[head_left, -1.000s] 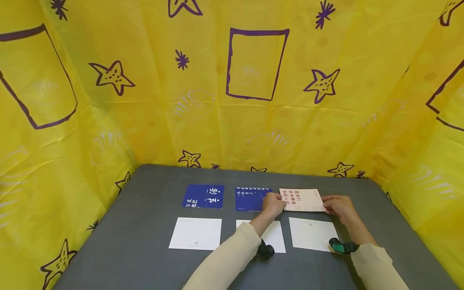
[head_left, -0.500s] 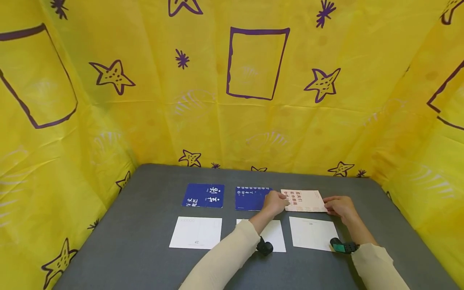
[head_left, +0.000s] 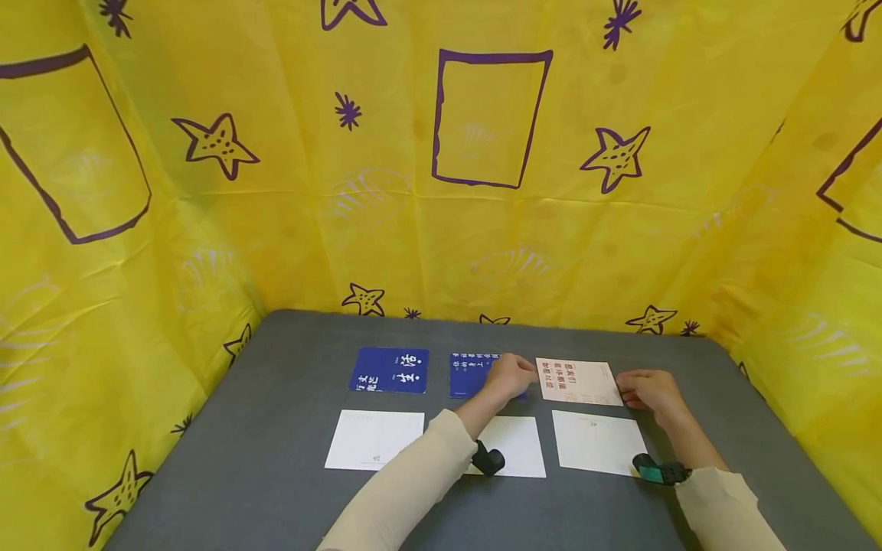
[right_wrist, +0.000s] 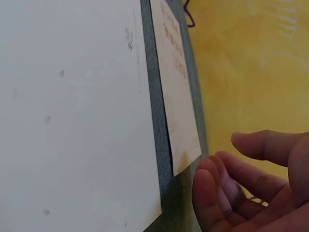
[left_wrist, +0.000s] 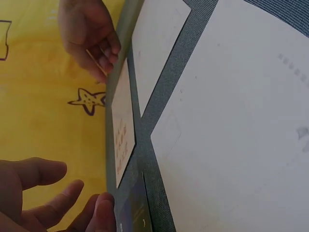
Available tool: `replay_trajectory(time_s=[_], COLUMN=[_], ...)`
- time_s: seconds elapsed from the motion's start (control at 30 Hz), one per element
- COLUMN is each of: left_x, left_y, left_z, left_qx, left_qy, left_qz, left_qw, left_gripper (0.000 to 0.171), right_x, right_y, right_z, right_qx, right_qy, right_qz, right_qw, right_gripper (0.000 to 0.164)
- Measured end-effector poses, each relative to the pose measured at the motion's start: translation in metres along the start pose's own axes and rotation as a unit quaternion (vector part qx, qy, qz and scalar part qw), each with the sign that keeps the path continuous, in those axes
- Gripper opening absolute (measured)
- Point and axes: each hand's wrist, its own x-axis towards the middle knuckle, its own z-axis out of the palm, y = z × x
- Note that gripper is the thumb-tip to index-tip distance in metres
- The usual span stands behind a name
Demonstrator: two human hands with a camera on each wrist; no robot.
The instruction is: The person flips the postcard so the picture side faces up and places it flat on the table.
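The left hand (head_left: 511, 375) and right hand (head_left: 651, 393), fingers loosely parted, holding nothing, flank a pink card (head_left: 580, 381) on the table (head_left: 241, 459).

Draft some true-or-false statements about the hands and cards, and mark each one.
1. The right hand is beside the pink card. True.
2. The left hand holds the pink card. False: it holds nothing.
3. In the head view, the left hand partly hides the middle blue card. True.
4. The pink card lies left of the middle blue card. False: it lies right of it.
5. The right white card is nearer the person than the pink card. True.
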Motion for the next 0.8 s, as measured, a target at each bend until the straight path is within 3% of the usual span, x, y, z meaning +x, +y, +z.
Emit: replay_trajectory(time_s=[0.33, 0.5, 0.8], left_x=[-0.007, -0.013, -0.027], left_y=[-0.016, -0.028, -0.051], left_z=[-0.037, -0.055, -0.086], left_qx=[-0.015, -0.037, -0.020], left_qy=[0.002, -0.001, 0.000], left_qz=[-0.001, 0.003, 0.004], left_qw=[0.9999, 0.9993, 0.9998], left_gripper=[0.017, 0.022, 0.029], right_x=[-0.013, -0.022, -0.037], right_y=[-0.019, -0.024, -0.035], right_z=[0.017, 0.035, 0.069], right_qx=[-0.008, -0.006, 0.018], right_qy=[-0.024, -0.047, -0.071], right_qz=[-0.026, -0.021, -0.045], right_qw=[0.999, 0.999, 0.996], right_gripper=[0.050, 0.048, 0.044])
